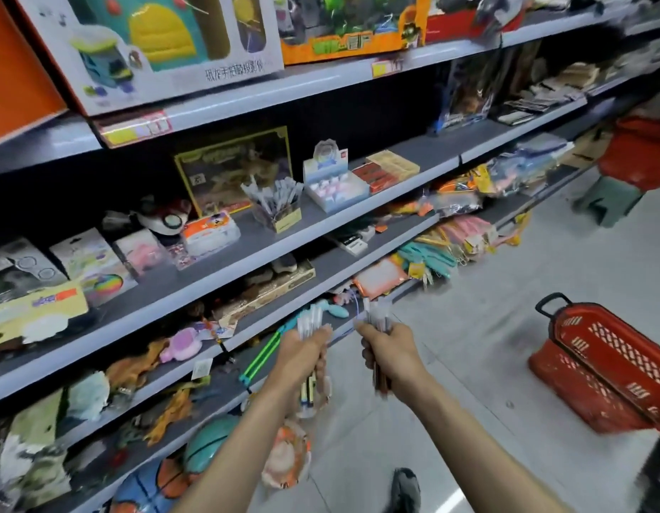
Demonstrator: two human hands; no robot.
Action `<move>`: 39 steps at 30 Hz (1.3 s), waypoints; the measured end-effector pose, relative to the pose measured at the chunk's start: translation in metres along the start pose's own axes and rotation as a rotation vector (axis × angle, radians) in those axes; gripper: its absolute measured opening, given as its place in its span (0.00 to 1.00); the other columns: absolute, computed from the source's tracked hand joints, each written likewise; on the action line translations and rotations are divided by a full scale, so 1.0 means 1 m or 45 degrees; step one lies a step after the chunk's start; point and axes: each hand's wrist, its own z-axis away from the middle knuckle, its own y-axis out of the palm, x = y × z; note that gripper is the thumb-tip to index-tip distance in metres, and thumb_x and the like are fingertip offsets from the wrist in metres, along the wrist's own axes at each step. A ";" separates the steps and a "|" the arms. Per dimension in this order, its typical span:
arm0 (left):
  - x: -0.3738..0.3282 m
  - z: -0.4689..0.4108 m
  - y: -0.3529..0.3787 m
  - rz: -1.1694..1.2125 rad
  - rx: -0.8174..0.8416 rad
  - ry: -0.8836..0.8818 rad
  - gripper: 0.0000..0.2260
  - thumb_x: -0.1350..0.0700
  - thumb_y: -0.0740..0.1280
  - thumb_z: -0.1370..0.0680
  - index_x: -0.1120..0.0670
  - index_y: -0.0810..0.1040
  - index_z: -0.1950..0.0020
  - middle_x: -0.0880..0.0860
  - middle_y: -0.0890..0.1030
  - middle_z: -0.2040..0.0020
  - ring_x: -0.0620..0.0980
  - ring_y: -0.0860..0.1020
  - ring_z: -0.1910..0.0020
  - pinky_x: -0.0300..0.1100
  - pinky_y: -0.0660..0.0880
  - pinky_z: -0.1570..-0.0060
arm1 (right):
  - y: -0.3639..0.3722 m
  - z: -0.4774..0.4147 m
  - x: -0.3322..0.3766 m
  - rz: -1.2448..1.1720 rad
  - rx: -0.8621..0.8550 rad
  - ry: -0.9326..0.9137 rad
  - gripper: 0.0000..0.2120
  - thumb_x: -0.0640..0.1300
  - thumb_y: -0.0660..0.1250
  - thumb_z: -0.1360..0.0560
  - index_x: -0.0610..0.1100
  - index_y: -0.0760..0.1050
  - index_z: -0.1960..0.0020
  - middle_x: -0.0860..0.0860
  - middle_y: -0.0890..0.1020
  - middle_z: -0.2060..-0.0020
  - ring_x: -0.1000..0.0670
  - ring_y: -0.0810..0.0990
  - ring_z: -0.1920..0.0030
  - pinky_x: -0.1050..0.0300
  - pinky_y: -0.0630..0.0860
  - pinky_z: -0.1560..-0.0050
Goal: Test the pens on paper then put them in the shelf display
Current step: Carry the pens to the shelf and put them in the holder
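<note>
Low in the frame's centre, the left hand (pixel 302 349) is fisted round one pen bundle (pixel 310 321), the right hand (pixel 389 351) round a second bundle (pixel 377 313). Light, stiff, slick barrels probably slide; best gripped mid-barrel for the pen display box (pixel 280 216) mid-frame

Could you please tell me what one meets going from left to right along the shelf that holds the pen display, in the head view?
Grey box, rainbow ball pack, pink toy pack, white and orange pack, pen display, pale blue display box, red and yellow boxes.
</note>
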 end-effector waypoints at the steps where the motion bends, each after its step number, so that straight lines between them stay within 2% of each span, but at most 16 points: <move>1: -0.008 -0.013 0.012 0.007 -0.038 -0.003 0.13 0.52 0.70 0.17 0.58 0.76 0.57 0.56 0.72 0.69 0.51 0.68 0.74 0.42 0.68 0.72 | -0.007 -0.020 0.009 0.002 0.019 0.007 0.11 0.43 0.71 0.21 0.44 0.73 0.60 0.48 0.71 0.72 0.49 0.68 0.74 0.56 0.66 0.72; 5: -0.047 -0.060 0.051 0.002 -0.173 0.042 0.16 0.52 0.71 0.17 0.58 0.75 0.61 0.56 0.71 0.72 0.52 0.68 0.75 0.43 0.67 0.68 | -0.026 -0.096 0.051 0.047 0.164 0.003 0.12 0.44 0.73 0.23 0.44 0.74 0.62 0.48 0.71 0.73 0.48 0.68 0.73 0.54 0.65 0.69; 8: -0.072 -0.094 0.071 0.088 -0.297 0.058 0.14 0.53 0.71 0.17 0.56 0.73 0.59 0.53 0.68 0.72 0.51 0.65 0.74 0.43 0.64 0.70 | -0.027 -0.152 0.081 0.101 0.264 -0.028 0.14 0.46 0.74 0.23 0.45 0.73 0.64 0.53 0.73 0.77 0.52 0.70 0.75 0.57 0.67 0.69; 12: -0.098 -0.137 0.082 0.177 -0.446 0.075 0.10 0.54 0.72 0.18 0.56 0.76 0.55 0.51 0.67 0.71 0.50 0.65 0.74 0.42 0.64 0.71 | -0.013 -0.212 0.111 0.009 0.354 0.061 0.17 0.48 0.76 0.26 0.47 0.73 0.68 0.50 0.72 0.75 0.50 0.69 0.76 0.55 0.67 0.70; 14: -0.107 -0.160 0.081 0.218 -0.516 0.088 0.09 0.55 0.72 0.18 0.56 0.77 0.54 0.49 0.68 0.72 0.48 0.65 0.75 0.41 0.64 0.72 | -0.001 -0.238 0.121 -0.088 0.425 0.138 0.17 0.46 0.78 0.27 0.48 0.72 0.68 0.49 0.71 0.75 0.49 0.68 0.77 0.54 0.66 0.71; 17: -0.113 -0.197 0.071 0.307 -0.625 0.080 0.08 0.54 0.72 0.18 0.56 0.77 0.51 0.50 0.69 0.71 0.48 0.66 0.76 0.39 0.64 0.75 | 0.019 -0.278 0.133 -0.174 0.505 0.214 0.16 0.45 0.79 0.27 0.46 0.72 0.64 0.49 0.71 0.75 0.50 0.68 0.77 0.55 0.65 0.73; 19: -0.117 -0.223 0.061 0.368 -0.691 0.092 0.08 0.54 0.73 0.19 0.56 0.78 0.53 0.51 0.70 0.71 0.48 0.66 0.76 0.39 0.65 0.76 | 0.033 -0.304 0.143 -0.244 0.546 0.250 0.14 0.43 0.79 0.26 0.45 0.73 0.61 0.50 0.70 0.74 0.51 0.67 0.76 0.57 0.66 0.74; 22: -0.126 -0.257 0.046 0.446 -0.754 0.124 0.10 0.55 0.73 0.19 0.53 0.78 0.59 0.47 0.72 0.73 0.48 0.66 0.76 0.39 0.66 0.77 | 0.058 -0.340 0.159 -0.357 0.580 0.373 0.09 0.42 0.78 0.25 0.44 0.77 0.56 0.51 0.70 0.72 0.53 0.67 0.75 0.60 0.66 0.76; 26: -0.141 -0.293 0.029 0.510 -0.810 0.112 0.12 0.55 0.73 0.19 0.53 0.74 0.60 0.48 0.69 0.72 0.47 0.65 0.75 0.41 0.66 0.76 | 0.088 -0.377 0.182 -0.379 0.621 0.401 0.11 0.48 0.78 0.25 0.45 0.79 0.59 0.51 0.72 0.71 0.53 0.70 0.74 0.60 0.70 0.74; 31: -0.158 -0.336 0.019 0.614 -0.844 0.123 0.11 0.56 0.72 0.18 0.55 0.76 0.59 0.49 0.68 0.70 0.47 0.65 0.74 0.43 0.67 0.75 | 0.123 -0.414 0.206 -0.418 0.693 0.452 0.15 0.51 0.79 0.26 0.45 0.75 0.60 0.51 0.71 0.71 0.52 0.69 0.73 0.59 0.70 0.73; 36: -0.164 -0.371 0.019 0.723 -0.936 0.145 0.10 0.56 0.72 0.18 0.57 0.75 0.56 0.49 0.68 0.71 0.48 0.63 0.74 0.42 0.66 0.74 | 0.144 -0.458 0.218 -0.507 0.752 0.578 0.13 0.42 0.69 0.19 0.45 0.70 0.60 0.52 0.67 0.72 0.53 0.65 0.75 0.60 0.66 0.75; 39: -0.165 -0.386 0.021 0.782 -1.018 0.156 0.08 0.57 0.72 0.18 0.59 0.76 0.52 0.50 0.67 0.70 0.49 0.63 0.74 0.42 0.65 0.74 | 0.153 -0.489 0.227 -0.564 0.817 0.650 0.14 0.42 0.64 0.17 0.48 0.66 0.60 0.53 0.65 0.72 0.54 0.63 0.75 0.62 0.65 0.75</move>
